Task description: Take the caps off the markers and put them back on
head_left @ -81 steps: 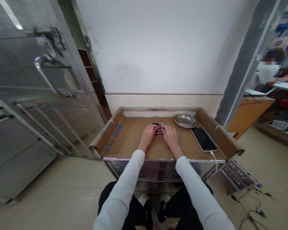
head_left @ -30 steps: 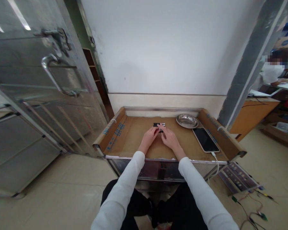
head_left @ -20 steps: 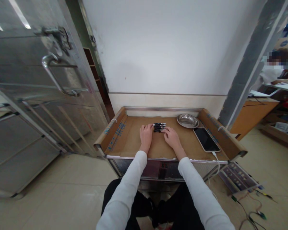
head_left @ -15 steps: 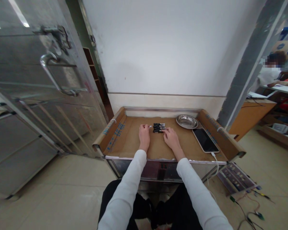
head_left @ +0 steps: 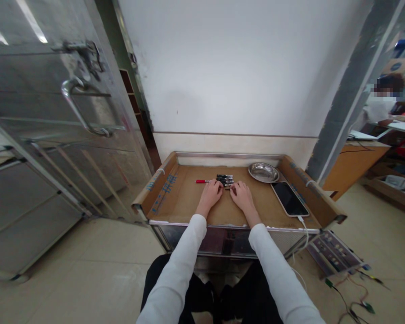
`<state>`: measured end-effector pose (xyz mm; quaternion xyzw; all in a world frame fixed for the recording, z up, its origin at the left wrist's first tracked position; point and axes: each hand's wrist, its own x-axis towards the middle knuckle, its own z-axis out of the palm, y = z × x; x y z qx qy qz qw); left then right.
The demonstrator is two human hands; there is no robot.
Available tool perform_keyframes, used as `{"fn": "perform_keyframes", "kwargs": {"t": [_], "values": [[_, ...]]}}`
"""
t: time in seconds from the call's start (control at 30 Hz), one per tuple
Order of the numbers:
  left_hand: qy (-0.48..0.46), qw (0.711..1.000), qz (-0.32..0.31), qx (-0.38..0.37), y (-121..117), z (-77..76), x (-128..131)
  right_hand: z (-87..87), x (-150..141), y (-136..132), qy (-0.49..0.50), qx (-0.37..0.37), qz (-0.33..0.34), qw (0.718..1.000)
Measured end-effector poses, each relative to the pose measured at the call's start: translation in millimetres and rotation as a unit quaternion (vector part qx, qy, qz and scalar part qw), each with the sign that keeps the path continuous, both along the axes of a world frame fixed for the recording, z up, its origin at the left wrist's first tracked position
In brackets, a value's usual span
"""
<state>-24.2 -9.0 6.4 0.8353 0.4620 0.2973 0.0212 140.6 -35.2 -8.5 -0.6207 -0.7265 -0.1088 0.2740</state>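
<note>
Several black markers [head_left: 224, 177] lie side by side on the brown cardboard [head_left: 185, 204], in a small row between my hands. My left hand [head_left: 211, 194] has its fingers closed at the left end of the marker nearest me. At that marker's right end, my right hand [head_left: 242, 195] pinches with its fingertips. Most of this near marker is hidden by my fingers. A red marker [head_left: 201, 181] lies loose on the cardboard, left of the row and just beyond my left hand.
A round metal dish [head_left: 263, 173] stands at the back right. Nearer lies a phone [head_left: 289, 198] with a white cable [head_left: 306, 234] hanging over the front edge. Raised cardboard sides [head_left: 157, 184] border the surface. A person [head_left: 380, 105] sits far right.
My left hand has moved right to the black markers, leaving the red marker lying in view. My right hand stays near the row's right end, slightly lower. The camera view shifts slightly.
</note>
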Motion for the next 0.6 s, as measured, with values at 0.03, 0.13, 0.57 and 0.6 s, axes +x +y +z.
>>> {"fn": "perform_keyframes", "kwargs": {"t": [0.03,0.13,0.57,0.6], "values": [[-0.004,1.000,0.002,-0.005,1.0,-1.0,-0.2,0.0,0.1,-0.1,0.000,-0.002,-0.001,1.000],[-0.036,0.999,-0.005,-0.021,5.4,-3.9,-1.4,-0.2,0.2,0.0,-0.003,-0.005,0.003,1.000],[-0.048,0.996,-0.063,-0.046,8.1,-4.9,-0.1,-3.1,0.5,1.7,0.009,0.002,0.037,0.999],[-0.046,0.996,-0.061,-0.046,8.3,-5.2,-0.2,-3.3,0.8,1.6,0.012,0.000,0.039,0.999]]}}
